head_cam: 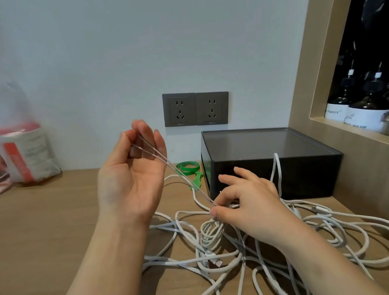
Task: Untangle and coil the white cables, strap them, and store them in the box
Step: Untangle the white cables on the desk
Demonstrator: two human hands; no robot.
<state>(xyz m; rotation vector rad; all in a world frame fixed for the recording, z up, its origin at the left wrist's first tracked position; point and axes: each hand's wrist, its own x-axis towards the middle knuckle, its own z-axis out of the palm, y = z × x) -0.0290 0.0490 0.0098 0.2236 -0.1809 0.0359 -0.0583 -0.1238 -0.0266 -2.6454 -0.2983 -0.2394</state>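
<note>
Presently the left hand (129, 172) is raised over the desk (42, 233), palm toward the camera, fingertips curled and pinching a bight of white cable. Two strands (164, 161) run taut from it, down and right, to the right hand (249, 204). That hand is low, just above the desk; thumb and forefinger pinch the strands where they meet the tangle, other fingers spread. Cables (210, 235) lie in loose overlapping loops across the near and right desk, one small coiled bundle just below the right thumb. Box (268, 161), dark, lid on, stands far right against the wall. Green straps (187, 168) lie just left of it. Sockets (197, 109) on the wall behind. Plastic bag (10, 141) far left. Bottles (356, 108) in the right-hand niche.
</note>
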